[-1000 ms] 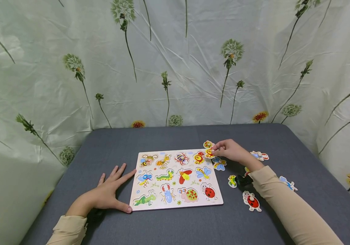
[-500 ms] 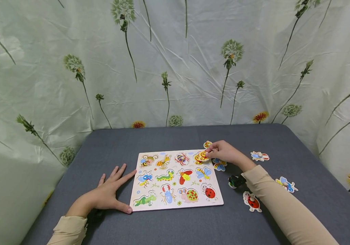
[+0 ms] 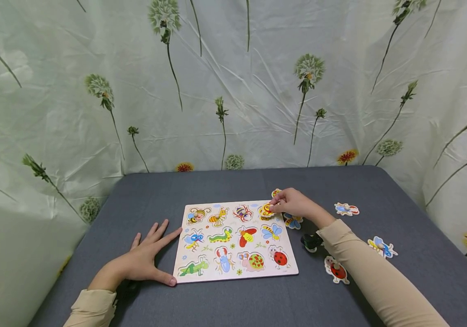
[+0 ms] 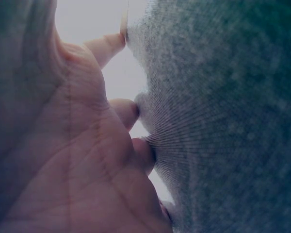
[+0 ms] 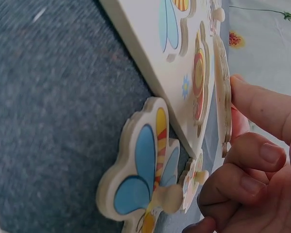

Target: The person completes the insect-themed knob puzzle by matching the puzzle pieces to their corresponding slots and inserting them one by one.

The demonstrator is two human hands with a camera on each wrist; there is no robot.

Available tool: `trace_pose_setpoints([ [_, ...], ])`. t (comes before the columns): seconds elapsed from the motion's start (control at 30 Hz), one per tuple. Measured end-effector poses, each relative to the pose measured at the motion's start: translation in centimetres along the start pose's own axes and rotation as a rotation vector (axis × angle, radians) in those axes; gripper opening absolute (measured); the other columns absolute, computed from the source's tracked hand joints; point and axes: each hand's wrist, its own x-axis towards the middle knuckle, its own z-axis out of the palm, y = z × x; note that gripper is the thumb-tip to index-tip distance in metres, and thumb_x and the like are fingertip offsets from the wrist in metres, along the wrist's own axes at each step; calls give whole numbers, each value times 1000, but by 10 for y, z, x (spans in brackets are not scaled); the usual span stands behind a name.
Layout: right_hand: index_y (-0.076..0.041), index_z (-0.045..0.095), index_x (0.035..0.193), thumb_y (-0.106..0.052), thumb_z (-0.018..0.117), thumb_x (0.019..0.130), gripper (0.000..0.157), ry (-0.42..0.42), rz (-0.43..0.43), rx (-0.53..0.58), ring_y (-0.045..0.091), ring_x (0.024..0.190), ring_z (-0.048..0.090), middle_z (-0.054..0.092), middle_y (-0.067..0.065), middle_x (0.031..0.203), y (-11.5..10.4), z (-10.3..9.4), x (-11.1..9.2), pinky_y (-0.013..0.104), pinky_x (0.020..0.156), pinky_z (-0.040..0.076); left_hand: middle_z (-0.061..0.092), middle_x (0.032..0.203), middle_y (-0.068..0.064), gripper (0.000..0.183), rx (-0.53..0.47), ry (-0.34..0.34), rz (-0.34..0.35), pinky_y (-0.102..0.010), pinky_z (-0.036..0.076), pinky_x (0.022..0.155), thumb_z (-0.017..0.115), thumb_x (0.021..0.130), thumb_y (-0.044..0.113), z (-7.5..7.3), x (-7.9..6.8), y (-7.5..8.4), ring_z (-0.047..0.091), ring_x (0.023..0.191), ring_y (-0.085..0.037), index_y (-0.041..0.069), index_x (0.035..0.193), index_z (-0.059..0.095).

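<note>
A wooden insect puzzle board (image 3: 236, 240) lies flat on the dark table. My left hand (image 3: 141, 259) is spread beside it, thumb and index finger touching its left edge. At the board's far right corner, my right hand (image 3: 296, 203) pinches a red and yellow butterfly piece (image 3: 266, 210). In the right wrist view that butterfly piece (image 5: 224, 90) stands tilted, just above its matching recess. A blue dragonfly piece (image 3: 292, 221) with a wooden knob lies under the right hand, against the board's edge. Behind the fingers a snail piece (image 3: 276, 193) is partly hidden.
Right of the board lie a ladybug piece (image 3: 336, 270), a blue and yellow butterfly piece (image 3: 382, 247) and a beetle piece (image 3: 346, 209). A black wrist device (image 3: 312, 242) hangs under the right sleeve. Flowered cloth (image 3: 233, 91) rises behind the table.
My right hand has moved left with the butterfly piece, from the board's right edge to over the top right recess. My left hand has stayed in place.
</note>
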Motion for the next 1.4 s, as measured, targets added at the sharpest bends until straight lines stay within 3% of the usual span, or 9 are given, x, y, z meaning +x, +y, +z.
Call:
trace_pose_setpoints([
  [0.23, -3, 78, 114, -26, 75, 101, 26, -12, -2, -5, 13, 61, 44, 55, -1, 71, -1, 4, 3, 28, 60, 38, 3, 180, -27, 132, 9, 6, 4, -90, -8, 115, 99, 65, 60, 0, 0, 0, -4, 162, -62, 28, 172, 29],
  [0.67, -5, 78, 108, -23, 76, 101, 19, -26, -14, 0, 12, 63, 49, 73, 4, 88, -7, 10, 4, 27, 60, 40, 3, 180, -27, 132, 13, 10, 10, -90, -7, 114, 99, 65, 61, 0, 1, -2, -3, 162, -61, 28, 172, 29],
  [1.2, -4, 75, 103, -18, 76, 101, 14, -29, -6, 22, 11, 60, 48, 68, 3, 80, -8, 12, 2, 25, 58, 40, 3, 180, -26, 132, 15, 6, 3, -90, -7, 115, 99, 65, 62, 1, 1, -3, -3, 162, -61, 29, 172, 29],
  [1.4, -4, 75, 104, -18, 76, 101, 15, -32, -9, 24, 12, 63, 53, 71, 5, 84, -7, 12, 3, 26, 59, 43, 3, 180, -26, 132, 20, 12, 10, -91, -6, 115, 98, 65, 63, 1, 1, -3, -2, 162, -61, 28, 172, 28],
])
